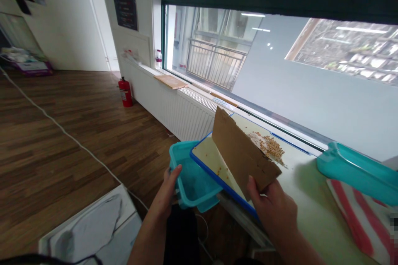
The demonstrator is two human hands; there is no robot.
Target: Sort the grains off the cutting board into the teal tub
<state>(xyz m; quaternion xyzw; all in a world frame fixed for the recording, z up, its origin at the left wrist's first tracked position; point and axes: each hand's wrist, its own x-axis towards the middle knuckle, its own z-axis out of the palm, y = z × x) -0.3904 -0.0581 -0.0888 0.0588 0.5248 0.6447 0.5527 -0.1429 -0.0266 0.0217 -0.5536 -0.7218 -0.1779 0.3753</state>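
Left hand (170,183) grips translucent turquoise plastic tub (199,190) at edge of pale, blue-rimmed board (203,149). Right hand (276,207) pinches flat brown cardboard sheet (238,153); tan kernels (271,147) at its twelve o'clock, on board. Probably scraping step; next calls for low sweep towards eight o'clock, tub steady.

Office-like indoor room, red fire extinguisher (125,92), white radiator (168,105), large dark-framed window (270,66), wood-look floor (93,112)

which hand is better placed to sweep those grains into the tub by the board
Probably the right hand: it grips the cardboard near the grains, while the left hand holds the tub at the board's edge.
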